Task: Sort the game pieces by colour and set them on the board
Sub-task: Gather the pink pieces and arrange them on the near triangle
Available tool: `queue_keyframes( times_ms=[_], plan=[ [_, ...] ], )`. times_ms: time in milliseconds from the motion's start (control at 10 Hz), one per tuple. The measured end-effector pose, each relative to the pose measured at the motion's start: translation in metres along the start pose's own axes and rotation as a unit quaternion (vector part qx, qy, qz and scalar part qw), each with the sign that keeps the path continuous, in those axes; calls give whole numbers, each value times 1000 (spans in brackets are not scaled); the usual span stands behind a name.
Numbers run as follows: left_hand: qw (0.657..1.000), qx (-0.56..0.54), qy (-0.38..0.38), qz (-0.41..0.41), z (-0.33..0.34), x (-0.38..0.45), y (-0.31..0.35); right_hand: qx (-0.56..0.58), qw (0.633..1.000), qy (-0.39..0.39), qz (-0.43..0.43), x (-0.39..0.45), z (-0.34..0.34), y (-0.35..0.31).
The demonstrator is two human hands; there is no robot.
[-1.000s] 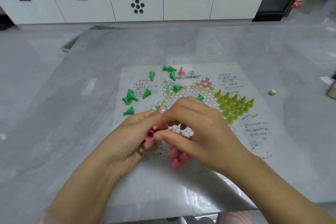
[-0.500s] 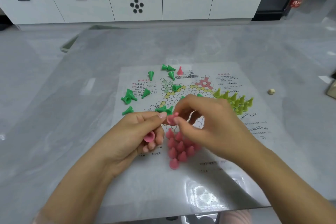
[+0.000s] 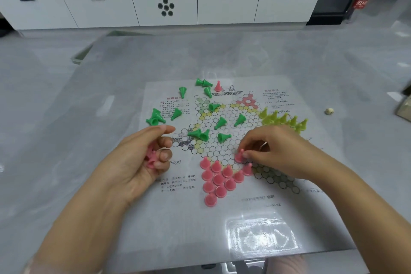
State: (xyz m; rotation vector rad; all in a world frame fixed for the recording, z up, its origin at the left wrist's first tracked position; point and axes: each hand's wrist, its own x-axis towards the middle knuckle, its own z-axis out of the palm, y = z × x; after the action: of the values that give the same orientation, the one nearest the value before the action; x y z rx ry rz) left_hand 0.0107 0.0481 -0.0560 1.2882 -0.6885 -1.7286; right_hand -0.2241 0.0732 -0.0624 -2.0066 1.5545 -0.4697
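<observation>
A paper game board (image 3: 255,204) lies flat on the table. Several pink cone pieces (image 3: 219,181) stand packed in its near point. My right hand (image 3: 273,153) pinches one pink piece (image 3: 239,155) at the upper right edge of that group. My left hand (image 3: 144,160) curls round a few more pink pieces (image 3: 151,159) beside the board's left edge. Several green pieces (image 3: 201,134) lie tipped over the board's middle, more green pieces (image 3: 155,117) at its left. Yellow-green pieces (image 3: 282,119) stand grouped on the right point. One lone pink piece (image 3: 218,86) stands at the far edge.
A small cream bead (image 3: 329,111) lies on the table right of the board. A dark object (image 3: 405,107) sits at the right edge. The grey table ends near my body; white cabinets (image 3: 166,6) with clutter on top stand beyond it.
My hands have drawn apart. The right hand carried a pink piece from the left hand down to the right edge of the pink group; the left hand moved left, still holding pieces.
</observation>
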Motion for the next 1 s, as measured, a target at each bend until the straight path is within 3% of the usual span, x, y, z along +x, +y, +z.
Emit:
queue_keyframes(
  times_ms=[1000],
  plan=[
    [1000, 6, -15, 2, 0, 0, 1, -40, 998, -17, -48, 2, 3, 0]
  ],
)
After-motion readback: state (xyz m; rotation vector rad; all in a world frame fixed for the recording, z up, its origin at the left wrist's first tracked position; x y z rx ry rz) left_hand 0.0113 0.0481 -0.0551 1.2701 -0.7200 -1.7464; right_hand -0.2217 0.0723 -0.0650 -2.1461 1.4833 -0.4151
